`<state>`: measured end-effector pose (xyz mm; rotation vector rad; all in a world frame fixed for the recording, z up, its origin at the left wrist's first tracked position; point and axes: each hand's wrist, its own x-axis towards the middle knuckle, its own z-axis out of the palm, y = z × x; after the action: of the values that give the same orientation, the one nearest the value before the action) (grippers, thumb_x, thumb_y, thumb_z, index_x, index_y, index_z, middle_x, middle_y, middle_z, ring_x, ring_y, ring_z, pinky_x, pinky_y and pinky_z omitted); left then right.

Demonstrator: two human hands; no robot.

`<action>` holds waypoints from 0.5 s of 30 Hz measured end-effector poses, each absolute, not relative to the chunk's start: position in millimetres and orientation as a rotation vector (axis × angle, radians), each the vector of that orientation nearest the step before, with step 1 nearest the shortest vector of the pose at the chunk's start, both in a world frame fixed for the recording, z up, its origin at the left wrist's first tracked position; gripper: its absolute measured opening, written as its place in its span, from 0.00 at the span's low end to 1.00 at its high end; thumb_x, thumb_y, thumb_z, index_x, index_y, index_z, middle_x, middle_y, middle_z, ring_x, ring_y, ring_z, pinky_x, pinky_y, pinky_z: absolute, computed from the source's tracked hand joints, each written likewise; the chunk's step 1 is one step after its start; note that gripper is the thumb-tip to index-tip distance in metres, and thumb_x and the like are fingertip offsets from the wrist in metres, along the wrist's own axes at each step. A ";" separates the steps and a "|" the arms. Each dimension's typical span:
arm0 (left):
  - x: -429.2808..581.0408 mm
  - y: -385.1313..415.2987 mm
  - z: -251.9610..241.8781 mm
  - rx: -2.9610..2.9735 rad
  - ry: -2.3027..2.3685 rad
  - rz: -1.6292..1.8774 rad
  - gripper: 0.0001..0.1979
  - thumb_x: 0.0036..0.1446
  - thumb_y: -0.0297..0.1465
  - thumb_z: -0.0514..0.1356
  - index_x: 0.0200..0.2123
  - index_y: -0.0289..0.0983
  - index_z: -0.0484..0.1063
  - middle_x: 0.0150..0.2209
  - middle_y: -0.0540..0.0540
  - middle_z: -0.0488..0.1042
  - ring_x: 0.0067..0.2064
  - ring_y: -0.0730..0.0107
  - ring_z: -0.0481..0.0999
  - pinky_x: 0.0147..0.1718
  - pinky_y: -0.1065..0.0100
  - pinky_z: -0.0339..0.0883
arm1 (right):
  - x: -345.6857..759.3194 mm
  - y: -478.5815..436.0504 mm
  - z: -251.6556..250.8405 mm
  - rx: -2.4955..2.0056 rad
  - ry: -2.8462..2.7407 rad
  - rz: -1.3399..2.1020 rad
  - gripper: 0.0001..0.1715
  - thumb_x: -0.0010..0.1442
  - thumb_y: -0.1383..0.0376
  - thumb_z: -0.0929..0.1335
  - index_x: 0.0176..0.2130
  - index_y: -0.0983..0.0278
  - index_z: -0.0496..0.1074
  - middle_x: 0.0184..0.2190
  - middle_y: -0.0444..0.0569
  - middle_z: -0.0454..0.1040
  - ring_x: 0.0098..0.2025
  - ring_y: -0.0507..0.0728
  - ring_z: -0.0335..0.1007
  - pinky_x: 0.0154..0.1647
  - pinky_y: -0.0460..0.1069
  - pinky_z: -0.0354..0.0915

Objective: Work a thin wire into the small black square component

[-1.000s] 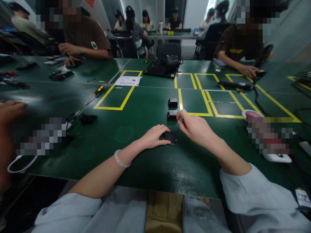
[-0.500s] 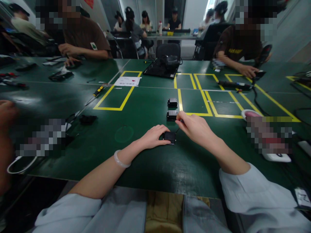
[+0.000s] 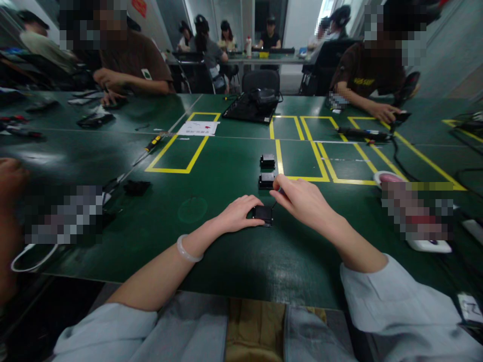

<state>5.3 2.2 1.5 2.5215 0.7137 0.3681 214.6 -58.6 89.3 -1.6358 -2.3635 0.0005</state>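
Observation:
A small black rectangular block (image 3: 263, 215) lies flat on the green table, steadied at its left end between the thumb and fingers of my left hand (image 3: 238, 213). My right hand (image 3: 302, 199) is closed in a pinch just above the block's right side. Out of that pinch a thin dark rod (image 3: 274, 204) slants down to the block's right edge; its upper part is hidden by my fingers. Just beyond stand two similar black blocks, the nearer block (image 3: 266, 180) close to my right fingertips and the farther block (image 3: 267, 160) behind it.
Yellow tape outlines (image 3: 302, 178) mark the table. A yellow-black screwdriver (image 3: 154, 144) and a small black piece (image 3: 136, 187) lie left. Farther back are a white paper (image 3: 198, 128) and a black tray (image 3: 247, 113). Other people sit across the table; a person's hand (image 3: 11, 181) shows at left.
Hardly anything differs. My right fingers and the thin rod have shifted very slightly; my left hand stays on the block.

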 end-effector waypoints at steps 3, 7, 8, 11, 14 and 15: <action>5.1 2.0 2.1 2.531 0.718 0.358 0.21 0.59 0.48 0.60 0.47 0.39 0.68 0.46 0.43 0.72 0.47 0.58 0.70 0.46 0.61 0.64 | 215.0 -58.1 88.6 -1.667 -2.373 -0.022 0.12 0.68 0.60 0.57 0.42 0.62 0.65 0.29 0.48 0.76 0.29 0.56 0.69 0.27 0.48 0.48; 5.1 1.5 3.4 2.542 0.725 0.351 0.21 0.59 0.48 0.60 0.47 0.39 0.68 0.46 0.43 0.71 0.47 0.58 0.70 0.46 0.61 0.64 | 215.6 -58.6 89.4 -1.665 -2.371 -0.014 0.11 0.66 0.63 0.57 0.45 0.63 0.63 0.32 0.48 0.76 0.29 0.56 0.69 0.27 0.48 0.49; 5.1 1.4 3.6 2.541 0.721 0.353 0.21 0.59 0.48 0.60 0.47 0.39 0.68 0.46 0.43 0.71 0.47 0.58 0.70 0.46 0.61 0.64 | 215.6 -59.1 90.1 -1.659 -2.370 -0.001 0.11 0.66 0.64 0.57 0.46 0.63 0.63 0.32 0.48 0.76 0.30 0.55 0.69 0.28 0.48 0.49; 5.4 1.1 4.0 2.537 0.715 0.358 0.20 0.60 0.47 0.60 0.47 0.39 0.68 0.46 0.43 0.72 0.47 0.58 0.70 0.45 0.61 0.63 | 215.1 -60.3 92.5 -1.657 -2.363 0.031 0.11 0.65 0.65 0.58 0.46 0.64 0.63 0.32 0.48 0.76 0.29 0.55 0.69 0.28 0.48 0.50; 5.5 1.1 3.8 2.537 0.709 0.361 0.21 0.60 0.47 0.60 0.47 0.39 0.68 0.45 0.43 0.72 0.47 0.58 0.70 0.45 0.61 0.63 | 214.7 -60.4 93.0 -1.650 -2.364 0.008 0.10 0.66 0.63 0.58 0.44 0.63 0.64 0.32 0.48 0.76 0.30 0.56 0.69 0.28 0.48 0.50; 5.4 1.3 3.5 2.536 0.708 0.361 0.21 0.60 0.47 0.60 0.47 0.39 0.68 0.45 0.43 0.72 0.47 0.58 0.70 0.45 0.61 0.63 | 214.8 -60.1 92.5 -1.645 -2.367 -0.009 0.10 0.67 0.62 0.58 0.43 0.63 0.64 0.32 0.48 0.76 0.30 0.56 0.69 0.28 0.48 0.50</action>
<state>5.4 1.3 3.5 2.5365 0.7078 0.3611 214.8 -60.1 92.5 -1.6455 -2.3666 -0.0094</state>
